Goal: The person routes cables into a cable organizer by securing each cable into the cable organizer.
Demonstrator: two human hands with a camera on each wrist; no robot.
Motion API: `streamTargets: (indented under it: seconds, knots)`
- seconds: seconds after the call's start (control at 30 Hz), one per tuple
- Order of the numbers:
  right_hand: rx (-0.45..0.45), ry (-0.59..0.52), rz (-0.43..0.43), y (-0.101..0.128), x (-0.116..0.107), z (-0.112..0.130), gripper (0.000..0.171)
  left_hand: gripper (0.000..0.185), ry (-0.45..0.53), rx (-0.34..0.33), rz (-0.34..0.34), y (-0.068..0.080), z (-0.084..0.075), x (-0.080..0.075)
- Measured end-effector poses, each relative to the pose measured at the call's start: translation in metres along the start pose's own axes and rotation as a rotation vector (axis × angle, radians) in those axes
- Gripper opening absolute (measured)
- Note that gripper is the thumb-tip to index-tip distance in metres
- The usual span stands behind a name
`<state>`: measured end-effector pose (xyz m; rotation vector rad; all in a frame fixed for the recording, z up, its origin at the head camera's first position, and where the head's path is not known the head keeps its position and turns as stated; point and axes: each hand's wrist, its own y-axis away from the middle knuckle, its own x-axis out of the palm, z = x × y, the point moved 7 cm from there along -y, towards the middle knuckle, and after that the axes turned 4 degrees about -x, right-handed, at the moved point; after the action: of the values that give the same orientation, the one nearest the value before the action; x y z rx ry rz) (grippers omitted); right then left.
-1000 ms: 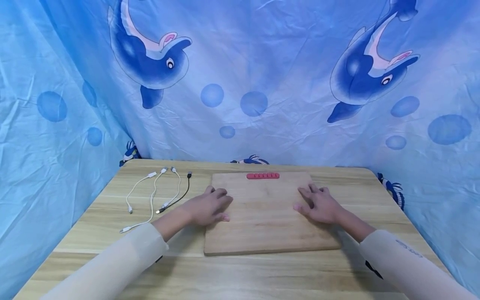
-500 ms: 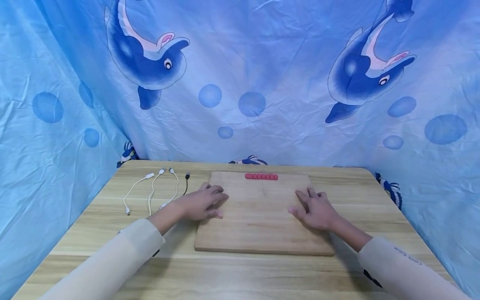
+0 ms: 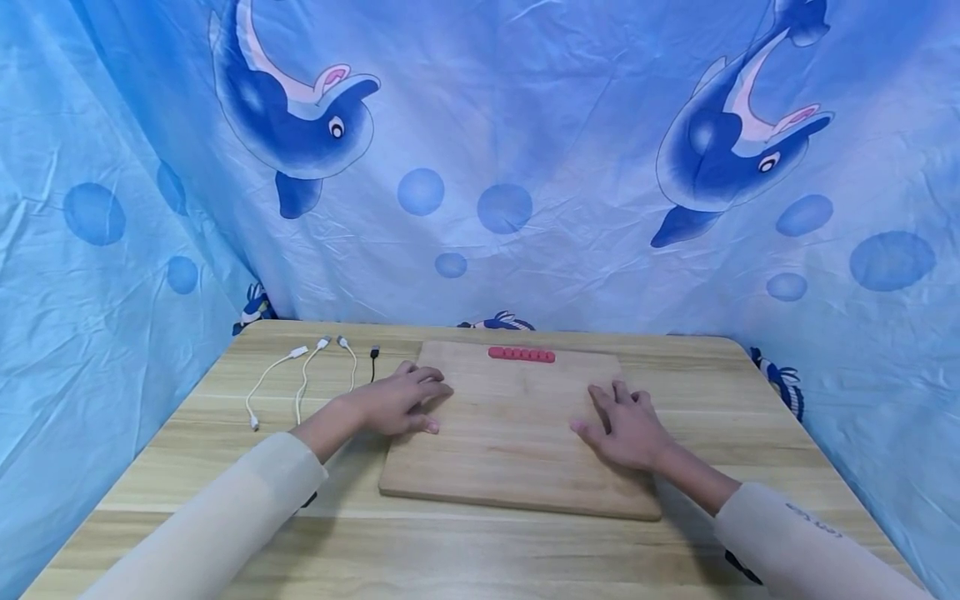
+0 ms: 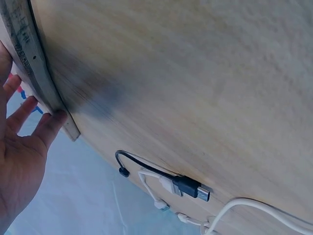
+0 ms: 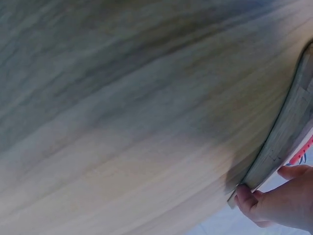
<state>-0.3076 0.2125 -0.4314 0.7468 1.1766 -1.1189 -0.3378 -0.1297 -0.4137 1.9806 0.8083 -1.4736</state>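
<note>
Head overview; wrist close-ups of board [image 3: 517, 442]

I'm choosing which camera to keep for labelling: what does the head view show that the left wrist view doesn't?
Only the head view shows the right hand, the whole red ridged strip and the blue dolphin-print cloth. Only the left wrist view shows the black cable's metal plug close up. Both show the left hand on the rectangular wooden board, the white cables and the pale wooden table.

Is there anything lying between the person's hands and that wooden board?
Nothing visible. The left hand rests on the wooden board's left edge and the right hand lies flat on top; the cables sit off to the left.
</note>
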Motion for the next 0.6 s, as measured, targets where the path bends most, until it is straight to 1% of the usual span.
streamTargets:
  seconds: [0.37, 0.6]
  knots:
    - [0.015, -0.003, -0.016, 0.0016, 0.0039, 0.0001, 0.084, 0.066, 0.015, -0.007, -0.005, 0.0024, 0.0003, -0.0009]
    - [-0.009, -0.017, -0.026, 0.0029, 0.0030, 0.0011, 0.082, 0.066, 0.029, -0.023, -0.001, 0.0030, 0.0004, 0.0001]
